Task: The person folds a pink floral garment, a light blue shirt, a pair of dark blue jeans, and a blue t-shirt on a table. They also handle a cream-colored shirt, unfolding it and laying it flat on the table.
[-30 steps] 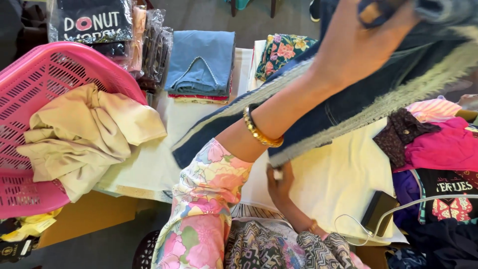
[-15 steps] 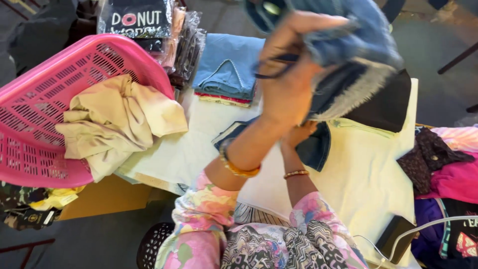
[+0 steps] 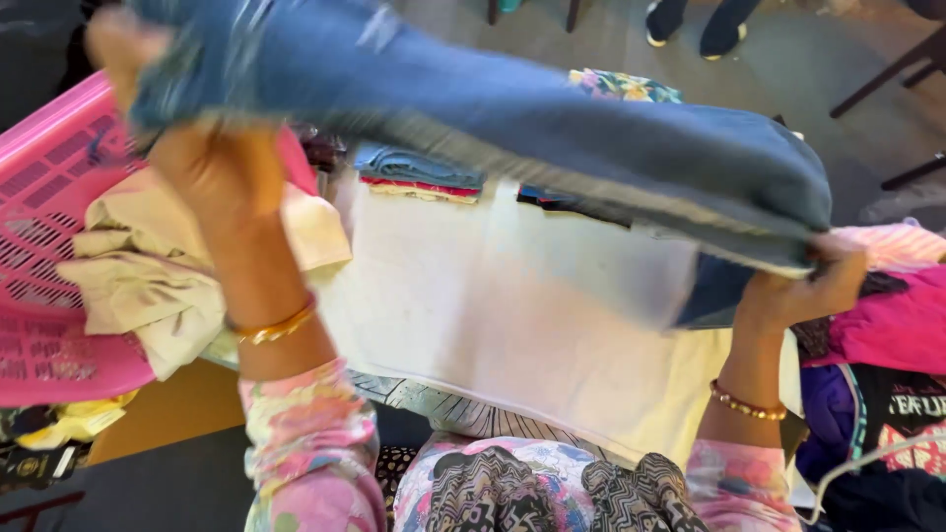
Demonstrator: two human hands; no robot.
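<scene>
Stretching between both hands, the blue jeans (image 3: 512, 118) hang gripped by left hand (image 3: 212, 163) and right hand (image 3: 803, 286), above the white cloth (image 3: 503, 305); pink basket (image 3: 44, 187) sits beside the left grip.

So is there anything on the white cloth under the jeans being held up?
Nothing visible: both hands, left hand and right hand, hold the jeans stretched above the white cloth, whose visible middle is bare. The folded stack sits at its far edge.
</scene>
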